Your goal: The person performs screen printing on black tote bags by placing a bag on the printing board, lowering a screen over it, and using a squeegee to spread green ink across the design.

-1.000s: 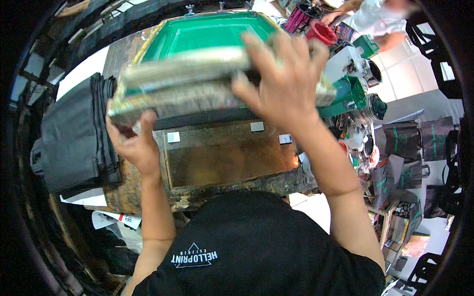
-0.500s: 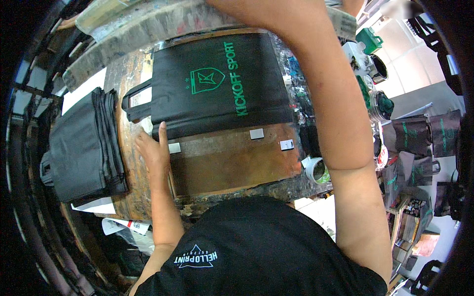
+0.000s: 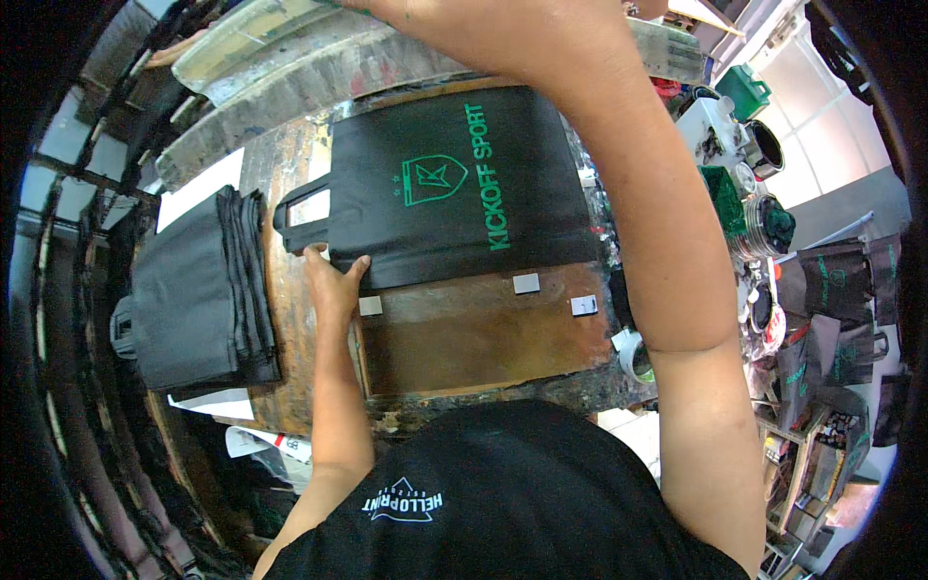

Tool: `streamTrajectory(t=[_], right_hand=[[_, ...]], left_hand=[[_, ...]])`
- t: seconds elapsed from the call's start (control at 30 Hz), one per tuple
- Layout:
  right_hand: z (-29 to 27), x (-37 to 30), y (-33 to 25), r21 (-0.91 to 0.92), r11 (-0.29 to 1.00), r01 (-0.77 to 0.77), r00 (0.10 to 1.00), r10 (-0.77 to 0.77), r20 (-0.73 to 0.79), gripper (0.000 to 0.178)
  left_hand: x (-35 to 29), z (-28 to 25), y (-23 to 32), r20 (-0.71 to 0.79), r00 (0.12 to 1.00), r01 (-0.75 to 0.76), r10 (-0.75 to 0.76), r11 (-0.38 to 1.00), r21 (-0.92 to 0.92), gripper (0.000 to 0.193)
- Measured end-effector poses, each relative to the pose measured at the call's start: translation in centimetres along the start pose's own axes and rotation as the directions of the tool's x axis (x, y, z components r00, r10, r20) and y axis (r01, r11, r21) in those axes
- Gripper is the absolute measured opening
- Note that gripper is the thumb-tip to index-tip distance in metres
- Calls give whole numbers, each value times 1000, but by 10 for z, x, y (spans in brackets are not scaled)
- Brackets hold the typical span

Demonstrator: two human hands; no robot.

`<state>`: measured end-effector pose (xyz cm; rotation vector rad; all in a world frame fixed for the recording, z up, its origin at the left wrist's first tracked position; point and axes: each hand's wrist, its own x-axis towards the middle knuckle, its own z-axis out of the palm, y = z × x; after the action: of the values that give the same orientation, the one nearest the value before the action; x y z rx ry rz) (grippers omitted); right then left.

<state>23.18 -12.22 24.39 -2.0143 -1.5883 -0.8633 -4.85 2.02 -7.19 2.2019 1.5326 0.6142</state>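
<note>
Paint-stained wooden worktable (image 3: 295, 338). Long grey paint-smeared frame (image 3: 266, 126) stood raised far, probably clearing the black fabric bag with green print (image 3: 454, 208), flat mid-table. Right hand (image 3: 416, 14) mostly cropped far; grip untellable. Left hand (image 3: 335, 287), thumb and fingers spread, met bag's near-left corner, perhaps steadying it.

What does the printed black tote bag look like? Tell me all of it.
The black tote bag lies nearly flat, apparently of non-woven fabric, its handle pointing left. Its face bears a green shield crest with small stars beside it and green lettering, turned sideways. It covers the far part of the brown board. The left hand is at its near-left corner, thumb on the bag. In this view the right forearm hides its far-right corner.
</note>
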Motion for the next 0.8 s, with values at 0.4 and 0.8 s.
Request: streamTrajectory(t=[0.4, 0.8], right_hand=[[-19, 6, -5, 99, 995, -5, 999, 1, 41, 64], [-11, 11, -12, -85, 996, -26, 988, 39, 148, 72]], left_hand=[[121, -116, 10, 48, 973, -153, 225, 788, -597, 38], [256, -288, -119, -164, 977, -146, 138, 989, -37, 48]])
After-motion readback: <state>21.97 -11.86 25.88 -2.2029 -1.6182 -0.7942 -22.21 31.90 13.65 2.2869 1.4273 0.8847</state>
